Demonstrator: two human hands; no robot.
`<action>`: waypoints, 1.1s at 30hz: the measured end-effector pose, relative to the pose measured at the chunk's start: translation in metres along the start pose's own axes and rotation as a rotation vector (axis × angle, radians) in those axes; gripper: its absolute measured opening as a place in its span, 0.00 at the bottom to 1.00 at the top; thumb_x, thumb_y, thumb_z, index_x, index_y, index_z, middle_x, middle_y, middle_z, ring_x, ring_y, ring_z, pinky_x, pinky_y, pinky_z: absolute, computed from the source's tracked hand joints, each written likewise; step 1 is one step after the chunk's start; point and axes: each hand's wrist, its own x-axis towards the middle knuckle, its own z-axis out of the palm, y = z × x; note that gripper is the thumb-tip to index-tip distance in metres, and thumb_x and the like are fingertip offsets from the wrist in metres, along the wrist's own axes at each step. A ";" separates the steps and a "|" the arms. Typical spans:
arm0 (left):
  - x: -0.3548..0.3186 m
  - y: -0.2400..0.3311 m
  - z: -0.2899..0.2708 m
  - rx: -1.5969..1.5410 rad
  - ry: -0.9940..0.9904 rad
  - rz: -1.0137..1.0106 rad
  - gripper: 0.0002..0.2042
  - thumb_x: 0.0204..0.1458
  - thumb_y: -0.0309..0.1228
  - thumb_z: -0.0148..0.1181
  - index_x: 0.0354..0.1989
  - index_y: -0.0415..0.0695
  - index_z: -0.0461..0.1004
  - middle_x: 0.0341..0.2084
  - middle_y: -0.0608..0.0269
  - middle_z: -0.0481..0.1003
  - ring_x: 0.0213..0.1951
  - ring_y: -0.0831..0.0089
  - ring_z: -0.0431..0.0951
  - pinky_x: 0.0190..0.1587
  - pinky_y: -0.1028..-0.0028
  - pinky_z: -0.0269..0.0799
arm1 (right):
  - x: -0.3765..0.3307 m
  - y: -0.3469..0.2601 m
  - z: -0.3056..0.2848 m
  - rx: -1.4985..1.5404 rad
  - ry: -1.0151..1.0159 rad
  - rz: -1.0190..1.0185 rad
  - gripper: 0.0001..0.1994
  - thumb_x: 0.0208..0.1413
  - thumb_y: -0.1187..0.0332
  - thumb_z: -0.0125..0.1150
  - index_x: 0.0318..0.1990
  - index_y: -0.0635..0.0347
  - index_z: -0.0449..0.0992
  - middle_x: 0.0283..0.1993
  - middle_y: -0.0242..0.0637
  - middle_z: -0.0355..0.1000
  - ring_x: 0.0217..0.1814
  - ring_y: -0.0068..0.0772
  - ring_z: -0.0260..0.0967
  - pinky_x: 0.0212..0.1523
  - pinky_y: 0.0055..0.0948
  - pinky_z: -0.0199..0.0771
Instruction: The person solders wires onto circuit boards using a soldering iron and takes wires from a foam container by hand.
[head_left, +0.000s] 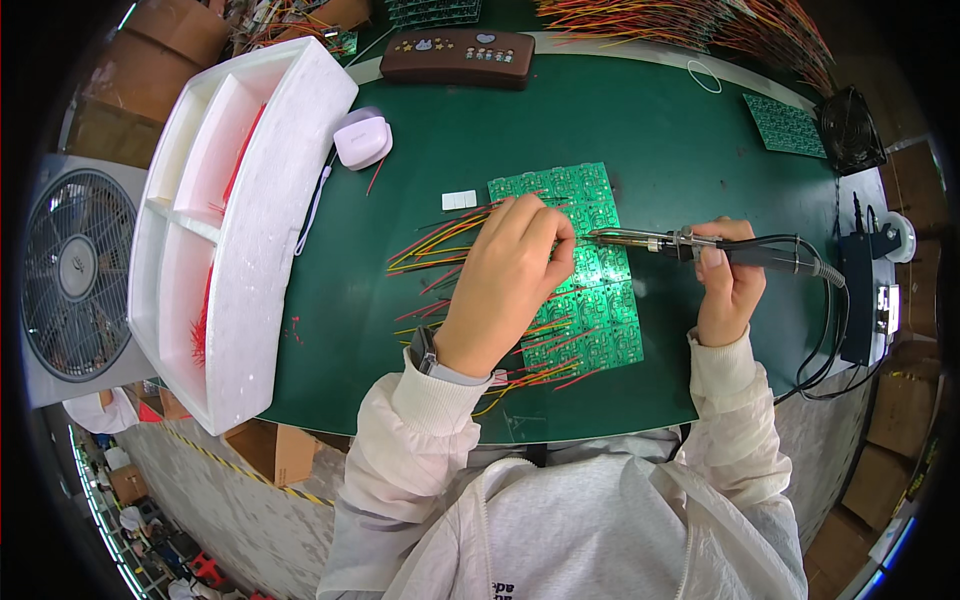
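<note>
A green circuit board panel (607,312) lies on the table in front of me, made up of several small boards. Red, yellow and black wires (432,245) stick out from its left side, some passing under my left hand (513,275). That hand is over the panel's left part, thumb and forefinger pinched together; what they hold is too small to make out. From the right, my right hand (729,285) grips a soldering iron (690,245) with a metal guide along it. Its tip points left, close to my left fingertips, over the panel.
A white foam box (255,255) with red wires stands at left, beside a fan (78,262). Behind are a pale case (362,140), a brown pencil case (458,58) and wire bundles (690,22). A soldering station (860,290) with black cables is at right.
</note>
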 end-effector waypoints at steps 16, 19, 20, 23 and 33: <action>0.004 0.009 -0.007 0.041 -0.048 0.011 0.07 0.34 0.16 0.56 0.23 0.37 0.66 0.21 0.59 0.65 0.26 0.64 0.68 0.29 0.71 0.65 | 0.005 0.003 0.013 0.054 0.077 -0.139 0.07 0.46 0.71 0.51 0.27 0.68 0.67 0.18 0.30 0.58 0.18 0.16 0.50 0.18 0.17 0.49; 0.004 0.008 -0.006 0.051 -0.042 0.017 0.08 0.33 0.16 0.56 0.23 0.37 0.66 0.21 0.59 0.65 0.26 0.64 0.68 0.29 0.71 0.65 | 0.003 0.003 0.015 0.083 0.105 -0.137 0.07 0.46 0.71 0.51 0.27 0.68 0.66 0.17 0.30 0.58 0.17 0.16 0.51 0.18 0.16 0.49; 0.004 0.008 -0.005 0.056 -0.042 0.023 0.08 0.33 0.16 0.56 0.23 0.37 0.66 0.21 0.59 0.65 0.26 0.64 0.68 0.29 0.71 0.65 | 0.003 0.003 0.015 0.096 0.111 -0.129 0.07 0.46 0.71 0.51 0.28 0.68 0.66 0.18 0.31 0.58 0.17 0.16 0.51 0.17 0.16 0.49; 0.004 0.009 -0.005 0.049 -0.040 0.015 0.08 0.32 0.16 0.56 0.22 0.37 0.66 0.21 0.60 0.65 0.26 0.65 0.68 0.30 0.71 0.65 | 0.002 0.008 0.013 0.123 0.097 -0.135 0.08 0.46 0.70 0.51 0.28 0.68 0.66 0.18 0.31 0.59 0.17 0.17 0.52 0.16 0.16 0.50; 0.002 0.009 -0.005 0.100 -0.033 0.039 0.09 0.32 0.15 0.57 0.23 0.37 0.66 0.20 0.60 0.65 0.25 0.66 0.68 0.31 0.71 0.65 | 0.001 0.006 0.014 0.167 0.100 -0.108 0.08 0.47 0.70 0.51 0.28 0.67 0.66 0.19 0.32 0.59 0.17 0.17 0.52 0.16 0.16 0.51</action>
